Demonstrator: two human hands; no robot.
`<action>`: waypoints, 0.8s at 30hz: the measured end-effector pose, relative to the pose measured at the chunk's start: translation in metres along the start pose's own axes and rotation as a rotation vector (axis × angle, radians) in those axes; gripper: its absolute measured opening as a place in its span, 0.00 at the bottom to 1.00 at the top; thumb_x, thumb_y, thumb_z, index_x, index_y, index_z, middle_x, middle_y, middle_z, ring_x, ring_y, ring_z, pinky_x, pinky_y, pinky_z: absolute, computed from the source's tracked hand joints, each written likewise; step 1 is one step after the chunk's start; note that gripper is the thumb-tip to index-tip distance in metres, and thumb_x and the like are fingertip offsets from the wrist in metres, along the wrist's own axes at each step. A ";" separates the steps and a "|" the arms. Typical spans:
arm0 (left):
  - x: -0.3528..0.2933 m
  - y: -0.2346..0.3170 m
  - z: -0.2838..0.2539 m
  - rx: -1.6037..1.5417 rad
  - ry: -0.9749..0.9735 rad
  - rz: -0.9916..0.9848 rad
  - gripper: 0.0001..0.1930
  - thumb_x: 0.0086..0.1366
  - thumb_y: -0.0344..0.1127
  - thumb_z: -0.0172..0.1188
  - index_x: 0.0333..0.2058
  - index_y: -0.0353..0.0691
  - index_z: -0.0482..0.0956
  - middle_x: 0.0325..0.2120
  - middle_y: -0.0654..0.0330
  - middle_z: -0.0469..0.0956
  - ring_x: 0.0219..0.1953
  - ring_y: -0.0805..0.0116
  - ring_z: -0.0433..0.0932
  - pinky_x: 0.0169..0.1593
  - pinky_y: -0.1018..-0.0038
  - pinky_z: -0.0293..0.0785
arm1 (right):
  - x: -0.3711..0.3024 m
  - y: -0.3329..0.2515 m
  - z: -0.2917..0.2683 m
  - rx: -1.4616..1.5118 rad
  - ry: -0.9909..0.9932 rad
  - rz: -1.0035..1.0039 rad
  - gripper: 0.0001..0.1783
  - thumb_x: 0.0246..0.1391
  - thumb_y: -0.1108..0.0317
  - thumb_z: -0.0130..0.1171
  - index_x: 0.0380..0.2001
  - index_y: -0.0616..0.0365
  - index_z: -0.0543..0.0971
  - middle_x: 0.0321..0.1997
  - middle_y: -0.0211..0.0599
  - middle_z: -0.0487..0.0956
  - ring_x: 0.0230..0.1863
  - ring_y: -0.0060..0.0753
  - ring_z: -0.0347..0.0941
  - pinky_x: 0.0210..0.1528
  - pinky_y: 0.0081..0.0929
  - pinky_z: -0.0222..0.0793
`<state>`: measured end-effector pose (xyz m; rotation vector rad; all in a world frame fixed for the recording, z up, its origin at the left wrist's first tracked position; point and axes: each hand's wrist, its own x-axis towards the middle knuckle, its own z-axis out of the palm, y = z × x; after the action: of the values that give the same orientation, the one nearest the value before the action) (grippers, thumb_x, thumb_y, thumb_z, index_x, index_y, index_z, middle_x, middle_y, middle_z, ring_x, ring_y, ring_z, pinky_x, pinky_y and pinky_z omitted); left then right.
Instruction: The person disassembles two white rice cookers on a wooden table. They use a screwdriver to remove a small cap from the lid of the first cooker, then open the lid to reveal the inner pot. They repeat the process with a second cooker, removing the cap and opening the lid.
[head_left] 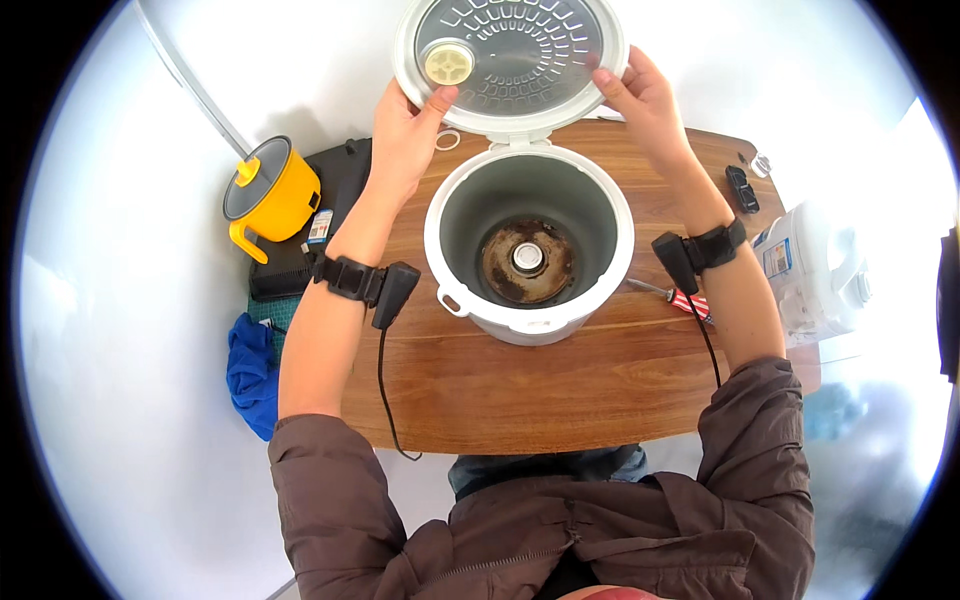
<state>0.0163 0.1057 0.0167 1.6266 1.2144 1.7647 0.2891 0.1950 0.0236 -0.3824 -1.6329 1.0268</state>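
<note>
A white rice cooker [534,325] stands on the wooden table with its hinged lid [515,110] raised at the far side. Its inner pot is out, so the stained brown heating plate [500,265] and the round metal centre sensor [528,257] show at the bottom. My left hand [408,135] grips the lid's left rim, thumb beside the pale yellow vent cap [449,64]. On the right rim, my right hand [648,110] holds the lid with its thumb on the metal inner face. Fingers of both hands are partly hidden behind the lid.
A yellow electric pot [283,195] sits on a black case at the left, above a blue cloth [252,370]. Right of the cooker lie a red-handled screwdriver [690,303] and a black object [741,188]. A white jug [815,270] stands at the right edge. A white ring [448,140] lies behind the cooker.
</note>
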 end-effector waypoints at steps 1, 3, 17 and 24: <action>0.000 0.002 0.001 0.046 0.000 -0.031 0.20 0.72 0.44 0.65 0.54 0.38 0.74 0.45 0.63 0.80 0.44 0.76 0.79 0.44 0.76 0.80 | 0.001 0.005 -0.004 -0.065 0.006 -0.019 0.20 0.68 0.60 0.63 0.55 0.62 0.75 0.42 0.34 0.85 0.40 0.20 0.78 0.44 0.25 0.74; 0.000 0.003 0.002 0.078 0.022 -0.051 0.18 0.73 0.41 0.64 0.55 0.38 0.74 0.44 0.62 0.80 0.43 0.74 0.80 0.44 0.74 0.82 | 0.006 0.017 0.001 -0.251 0.089 -0.060 0.17 0.67 0.61 0.62 0.51 0.63 0.77 0.31 0.30 0.82 0.29 0.19 0.72 0.33 0.26 0.70; -0.006 0.026 -0.006 0.014 -0.086 -0.078 0.21 0.75 0.37 0.59 0.62 0.36 0.70 0.53 0.61 0.77 0.56 0.72 0.74 0.58 0.69 0.73 | 0.009 0.003 0.004 -0.175 0.107 -0.010 0.24 0.71 0.57 0.57 0.61 0.63 0.73 0.38 0.34 0.82 0.37 0.22 0.73 0.43 0.26 0.70; 0.024 0.057 -0.019 0.085 -0.077 0.130 0.29 0.76 0.45 0.56 0.67 0.32 0.67 0.56 0.54 0.78 0.58 0.67 0.75 0.62 0.70 0.69 | 0.026 -0.032 0.013 -0.311 0.066 -0.099 0.29 0.73 0.51 0.53 0.65 0.63 0.70 0.45 0.35 0.81 0.45 0.21 0.73 0.51 0.24 0.69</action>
<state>0.0067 0.0903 0.0785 1.8427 1.1879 1.7300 0.2766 0.1893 0.0644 -0.5307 -1.7368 0.6791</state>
